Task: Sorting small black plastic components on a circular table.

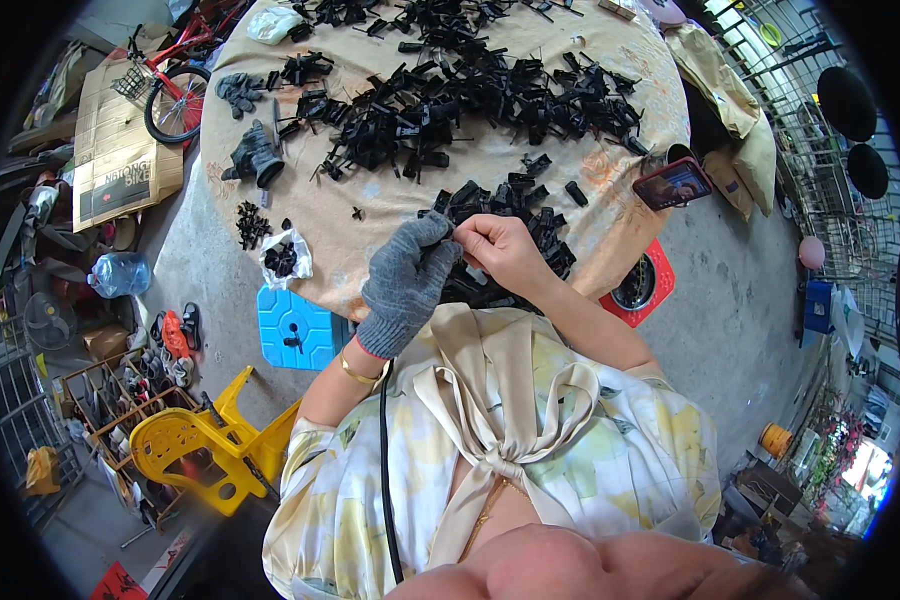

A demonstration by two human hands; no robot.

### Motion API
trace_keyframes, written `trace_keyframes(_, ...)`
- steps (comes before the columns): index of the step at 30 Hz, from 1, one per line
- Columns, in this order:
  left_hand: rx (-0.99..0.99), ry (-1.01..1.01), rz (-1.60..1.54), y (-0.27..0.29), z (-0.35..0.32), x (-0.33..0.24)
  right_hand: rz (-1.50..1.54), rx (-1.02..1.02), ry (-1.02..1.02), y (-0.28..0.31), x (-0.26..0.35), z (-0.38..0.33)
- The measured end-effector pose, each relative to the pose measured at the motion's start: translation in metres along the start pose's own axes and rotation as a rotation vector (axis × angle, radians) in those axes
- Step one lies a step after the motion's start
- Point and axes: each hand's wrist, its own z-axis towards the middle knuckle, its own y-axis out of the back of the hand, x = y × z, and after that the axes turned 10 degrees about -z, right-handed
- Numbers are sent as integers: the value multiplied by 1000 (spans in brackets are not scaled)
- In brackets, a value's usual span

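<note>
My left hand point(407, 275), in a grey knitted glove, is closed at the near edge of a round table point(315, 215) draped in beige patterned cloth. Bare and pinching, my right hand point(500, 250) meets its fingertips. Whatever sits between the fingers is too small and covered to make out. Right behind and beside my hands lies a small heap of black plastic parts point(550, 232). A larger pile of similar black parts point(400, 120) spreads across the far half. Small black pieces point(253, 226) lie at the left edge, beside a white bag point(301, 258) holding more of them.
Two grey gloves point(257, 157) rest on the table's left side. A phone point(673, 184) leans at the right edge. Around the table stand a blue stool point(310, 310), a red stool point(660, 283) and a yellow chair point(185, 445). A red bicycle point(175, 105) is at far left.
</note>
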Motion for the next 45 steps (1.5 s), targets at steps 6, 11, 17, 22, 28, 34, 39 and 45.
trace_keyframes(6, 68, -34, -17, -3, -3, 8, 125, 84, -66, 2, -11, -2)
trace_keyframes(11, -61, 406, -1117, 4, 10, -9, -181, -110, 210, 10, -8, -10)
trace_keyframes(17, 85, 623, -1194, 9, 2, 3, -89, -49, 395, 14, -6, -15)
trace_keyframes(22, 91, 589, -1330, 10, 0, 7, 88, 153, 234, 22, 1, -24)
trace_keyframes(28, 136, 642, -1054, 4, 0, -3, 120, 44, 92, 18, -1, -19)
trace_keyframes(34, 196, 495, -749, -4, -10, -2, -55, -151, 77, 9, -2, -10)
trace_keyframes(39, 123, 416, -588, -6, -8, 2, -75, -30, 18, 8, 2, -11)
trace_keyframes(45, 41, 506, -707, -2, -3, -1, 103, 95, -82, 12, -2, -8)
